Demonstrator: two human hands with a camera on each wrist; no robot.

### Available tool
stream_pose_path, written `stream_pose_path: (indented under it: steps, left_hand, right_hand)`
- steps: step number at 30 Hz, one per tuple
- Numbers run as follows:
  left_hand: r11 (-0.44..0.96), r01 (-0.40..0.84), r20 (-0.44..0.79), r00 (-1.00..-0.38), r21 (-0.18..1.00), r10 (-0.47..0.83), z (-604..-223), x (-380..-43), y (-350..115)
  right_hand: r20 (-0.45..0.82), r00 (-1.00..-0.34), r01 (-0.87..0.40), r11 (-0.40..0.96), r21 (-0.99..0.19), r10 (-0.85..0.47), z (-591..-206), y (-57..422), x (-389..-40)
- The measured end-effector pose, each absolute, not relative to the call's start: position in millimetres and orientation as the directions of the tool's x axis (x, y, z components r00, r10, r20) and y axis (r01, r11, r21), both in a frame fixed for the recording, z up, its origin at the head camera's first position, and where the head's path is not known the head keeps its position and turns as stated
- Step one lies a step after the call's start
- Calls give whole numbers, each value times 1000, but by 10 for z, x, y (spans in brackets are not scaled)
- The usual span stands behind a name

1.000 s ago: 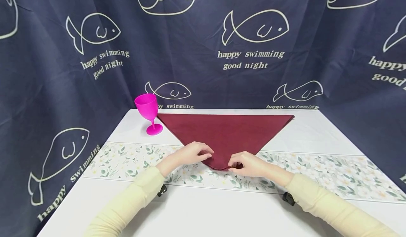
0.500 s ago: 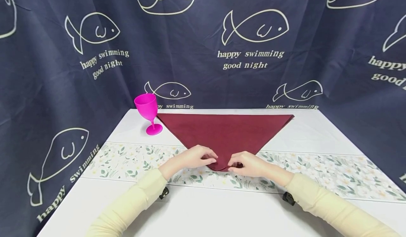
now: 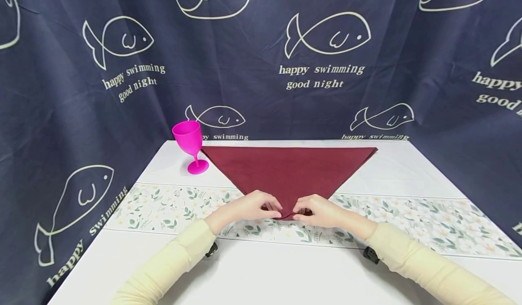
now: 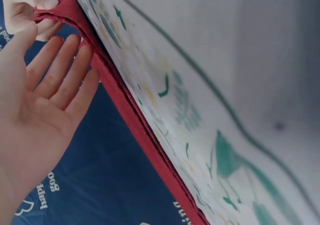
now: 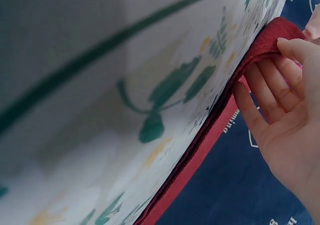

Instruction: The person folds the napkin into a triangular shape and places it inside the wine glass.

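A dark red cloth napkin (image 3: 289, 169) lies folded in a triangle, its long straight edge at the far side and its point toward me. My right hand (image 3: 320, 211) pinches the near point. In the right wrist view the thumb (image 5: 295, 47) lies over the lifted edge, with the fingers behind it. My left hand (image 3: 254, 205) is just left of that point, fingers loosely bent. Its thumb and fingertips reach the cloth's edge in the left wrist view, with a gap between thumb and fingers (image 4: 60, 72).
A bright pink goblet (image 3: 189, 138) stands upright beside the napkin's far left corner. The white table (image 3: 253, 268) has a floral strip (image 3: 408, 223) running across it. A dark blue curtain (image 3: 261, 60) with fish drawings hangs behind and along both sides.
My left hand has moved right and slightly nearer, along the napkin's edge toward the right hand. The right hand keeps its pinch in the same place. The goblet has not moved.
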State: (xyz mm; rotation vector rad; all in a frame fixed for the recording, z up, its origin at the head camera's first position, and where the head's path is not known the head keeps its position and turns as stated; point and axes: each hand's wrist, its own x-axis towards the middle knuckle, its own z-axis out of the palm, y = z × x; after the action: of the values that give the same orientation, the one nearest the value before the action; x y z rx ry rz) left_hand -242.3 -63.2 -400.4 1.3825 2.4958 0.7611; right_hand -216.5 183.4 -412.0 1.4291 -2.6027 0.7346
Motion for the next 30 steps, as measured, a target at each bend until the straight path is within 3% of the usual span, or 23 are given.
stream_pose_path:
  steps: [10,30]
  left_hand:
    - [423,714,61,-544,558,837,-4036,-2422,-652]
    - [430,678,66,-575,596,815,-4053,-2429,-668]
  right_hand:
    - [326,-541,-826,418,-378,-775,-4145,1828,-2182]
    - [353,-578,-807,450,-384,-736,-4182,1831,-2203]
